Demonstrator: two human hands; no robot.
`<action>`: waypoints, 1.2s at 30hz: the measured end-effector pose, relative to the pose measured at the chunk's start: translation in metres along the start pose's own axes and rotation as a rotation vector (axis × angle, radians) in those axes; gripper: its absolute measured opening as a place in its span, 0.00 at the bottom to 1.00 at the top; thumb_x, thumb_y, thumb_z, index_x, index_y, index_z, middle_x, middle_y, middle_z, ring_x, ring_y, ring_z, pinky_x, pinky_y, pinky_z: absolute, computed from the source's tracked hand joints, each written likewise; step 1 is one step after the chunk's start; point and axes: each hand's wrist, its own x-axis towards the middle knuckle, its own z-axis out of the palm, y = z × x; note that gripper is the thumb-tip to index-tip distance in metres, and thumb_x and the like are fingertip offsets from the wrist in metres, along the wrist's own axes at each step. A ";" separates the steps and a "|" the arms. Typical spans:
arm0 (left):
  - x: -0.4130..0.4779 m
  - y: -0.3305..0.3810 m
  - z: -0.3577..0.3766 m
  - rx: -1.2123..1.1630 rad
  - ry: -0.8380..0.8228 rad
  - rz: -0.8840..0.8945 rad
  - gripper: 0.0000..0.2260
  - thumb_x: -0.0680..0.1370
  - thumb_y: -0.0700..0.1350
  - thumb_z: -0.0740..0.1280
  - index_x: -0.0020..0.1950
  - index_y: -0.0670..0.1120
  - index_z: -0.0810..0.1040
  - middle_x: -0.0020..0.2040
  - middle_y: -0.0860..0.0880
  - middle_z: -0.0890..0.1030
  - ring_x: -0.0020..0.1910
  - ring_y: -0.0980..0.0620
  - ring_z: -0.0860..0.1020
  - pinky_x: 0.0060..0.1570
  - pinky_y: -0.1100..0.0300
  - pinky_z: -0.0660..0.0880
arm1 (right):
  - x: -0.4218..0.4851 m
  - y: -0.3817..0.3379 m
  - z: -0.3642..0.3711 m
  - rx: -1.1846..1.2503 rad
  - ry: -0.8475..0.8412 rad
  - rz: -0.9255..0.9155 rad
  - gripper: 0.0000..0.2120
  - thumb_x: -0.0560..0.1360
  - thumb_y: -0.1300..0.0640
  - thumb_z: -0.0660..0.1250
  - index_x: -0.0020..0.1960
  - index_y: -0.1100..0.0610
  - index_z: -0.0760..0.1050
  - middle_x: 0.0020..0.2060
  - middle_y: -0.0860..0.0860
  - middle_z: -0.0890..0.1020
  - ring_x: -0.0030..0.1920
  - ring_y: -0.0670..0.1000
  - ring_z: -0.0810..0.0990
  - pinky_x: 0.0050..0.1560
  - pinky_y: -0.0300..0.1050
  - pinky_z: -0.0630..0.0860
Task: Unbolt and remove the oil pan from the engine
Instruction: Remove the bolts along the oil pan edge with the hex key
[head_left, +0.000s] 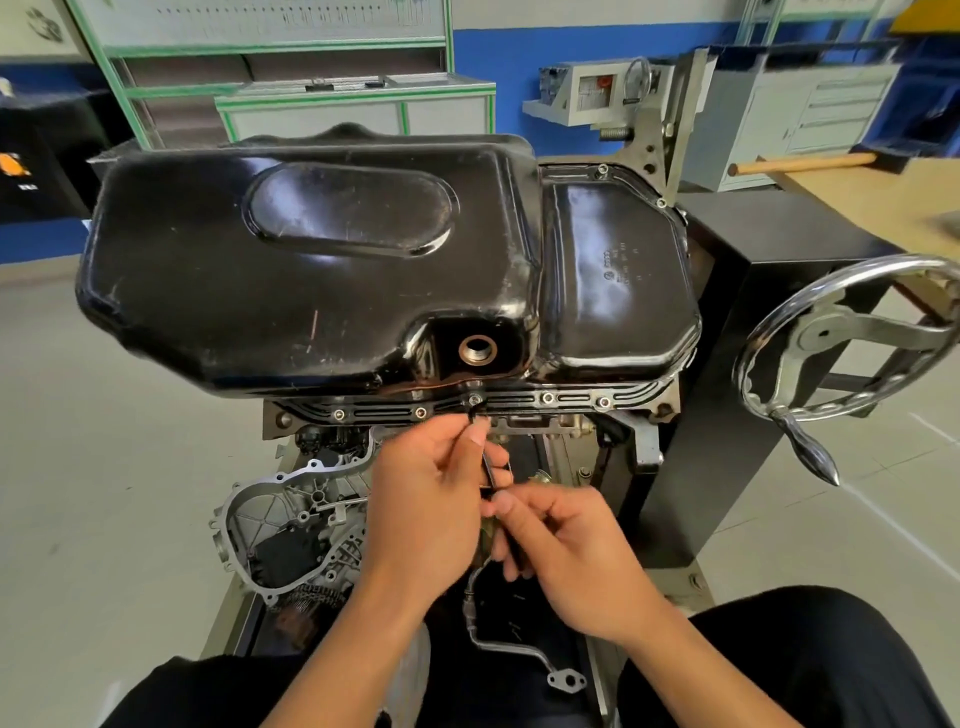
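Work looks barely begun. The pan (332, 270) sits black and glossy on top of the upturned engine (311, 525), its flange flat against the block all along the near edge. Bolts (547, 398) show in every hole I can see on that edge, and two more at the far right corner, so none looks out yet. The drain hole (477, 349) is open, with no plug in it. The left hand (431, 499) pinches a thin black key (488, 467) near its bent tip, which is set at the middle bolt; the right hand (566, 551) pinches the lower end. I judge one bolt is being loosened, with the rest and the lift-off left to do.
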 end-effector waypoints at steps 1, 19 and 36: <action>0.001 0.000 -0.003 0.052 -0.020 0.014 0.10 0.82 0.44 0.65 0.43 0.50 0.82 0.37 0.54 0.84 0.29 0.53 0.83 0.25 0.62 0.78 | -0.001 0.000 0.000 -0.048 -0.046 0.007 0.14 0.83 0.58 0.62 0.43 0.63 0.81 0.32 0.50 0.82 0.30 0.49 0.79 0.32 0.41 0.75; 0.023 -0.002 -0.020 0.396 -0.073 0.168 0.08 0.81 0.45 0.65 0.45 0.51 0.83 0.36 0.61 0.82 0.32 0.59 0.80 0.32 0.67 0.75 | 0.011 0.003 0.042 0.109 -0.063 0.093 0.12 0.84 0.59 0.60 0.50 0.63 0.79 0.37 0.48 0.84 0.37 0.48 0.84 0.41 0.44 0.82; 0.022 0.005 -0.013 0.691 -0.076 0.292 0.15 0.82 0.44 0.61 0.36 0.48 0.76 0.30 0.55 0.78 0.33 0.59 0.77 0.32 0.62 0.74 | 0.009 0.002 0.074 0.198 0.124 -0.055 0.22 0.79 0.70 0.58 0.35 0.48 0.71 0.27 0.41 0.75 0.29 0.40 0.70 0.32 0.31 0.66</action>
